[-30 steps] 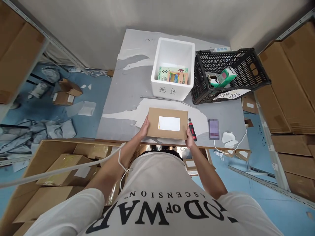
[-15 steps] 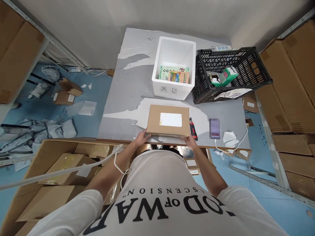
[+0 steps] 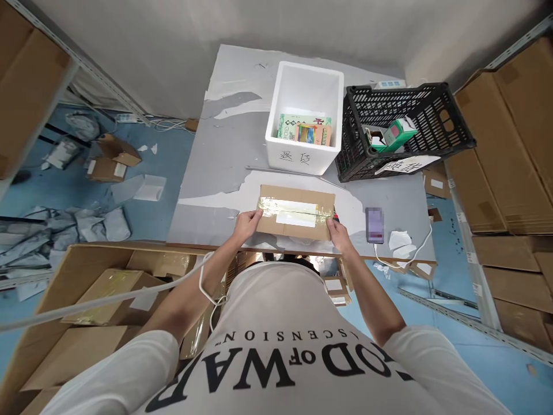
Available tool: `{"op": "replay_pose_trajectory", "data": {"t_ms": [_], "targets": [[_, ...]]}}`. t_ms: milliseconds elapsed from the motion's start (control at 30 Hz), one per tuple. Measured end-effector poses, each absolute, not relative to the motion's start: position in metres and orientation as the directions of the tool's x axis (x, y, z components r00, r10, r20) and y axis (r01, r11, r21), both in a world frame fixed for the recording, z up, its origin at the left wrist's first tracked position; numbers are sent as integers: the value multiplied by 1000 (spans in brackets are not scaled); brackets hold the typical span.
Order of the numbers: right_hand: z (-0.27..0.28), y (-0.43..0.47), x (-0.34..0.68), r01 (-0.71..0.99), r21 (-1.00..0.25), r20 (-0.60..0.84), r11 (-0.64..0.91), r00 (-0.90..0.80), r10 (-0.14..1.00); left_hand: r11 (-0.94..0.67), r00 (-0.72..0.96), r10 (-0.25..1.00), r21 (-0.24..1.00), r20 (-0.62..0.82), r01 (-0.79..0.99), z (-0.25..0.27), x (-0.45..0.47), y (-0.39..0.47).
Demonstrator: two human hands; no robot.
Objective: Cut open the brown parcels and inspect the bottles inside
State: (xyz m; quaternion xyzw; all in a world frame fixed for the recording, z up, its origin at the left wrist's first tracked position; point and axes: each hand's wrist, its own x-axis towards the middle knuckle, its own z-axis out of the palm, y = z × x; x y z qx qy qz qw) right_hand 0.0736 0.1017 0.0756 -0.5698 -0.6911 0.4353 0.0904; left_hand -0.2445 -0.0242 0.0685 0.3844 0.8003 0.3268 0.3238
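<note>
A brown cardboard box (image 3: 268, 226) is between my hands at the table's front edge. Its visible face carries clear tape along a seam and white labels. My left hand (image 3: 247, 225) grips the box's left end, thumb on the near face. At the opposite end, my right hand (image 3: 340, 233) is closed on the right side in the same way. Just behind that right end, a bit of the red and black box cutter (image 3: 336, 214) shows; most of it is hidden by the box.
A white foam box (image 3: 302, 157) with booklets stands behind, beside a black plastic crate (image 3: 360, 164) holding a green carton. On the right lie a phone (image 3: 374, 225) on a white cable and paper scraps (image 3: 400, 241). A large carton of boxes (image 3: 116, 294) stands at lower left.
The box has been turned over: its single-label face gave way to the taped face with a seam. Both hands moved up from its lower corners to its ends. The box now covers most of the cutter.
</note>
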Motion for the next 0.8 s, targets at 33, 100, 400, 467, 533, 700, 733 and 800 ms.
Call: {"op": "replay_pose_trajectory", "data": {"t_ms": [33, 100, 400, 467, 533, 700, 733, 800], "targets": [[74, 104, 74, 698, -715, -371, -36, -336, 866, 495, -494, 826, 770, -272, 403, 68, -245, -23], [69, 107, 76, 655, -752, -377, -72, -338, 862, 506, -498, 819, 766, -283, 397, 65, -247, -23], [10, 90, 103, 429, -881, -376, -199, -381, 845, 333, -304, 908, 937, -290, 101, 9, -252, -52], [3, 84, 99, 430, -890, -346, -152, -420, 839, 362, -300, 905, 917, -302, 169, -2, -247, -55], [0, 81, 91, 400, -903, -337, -155, -438, 833, 387, -336, 889, 902, -310, 192, -6, -243, -54], [14, 89, 80, 279, -940, -314, -194, -490, 813, 357, -365, 891, 912, -268, 202, 15, -240, -50], [20, 92, 80, 279, -944, -297, -176, -488, 820, 352, -378, 891, 907, -249, 230, 23, -241, -49], [31, 98, 79, 357, -927, -275, -114, -439, 856, 366, -434, 876, 878, -212, 310, 39, -240, -45]]}}
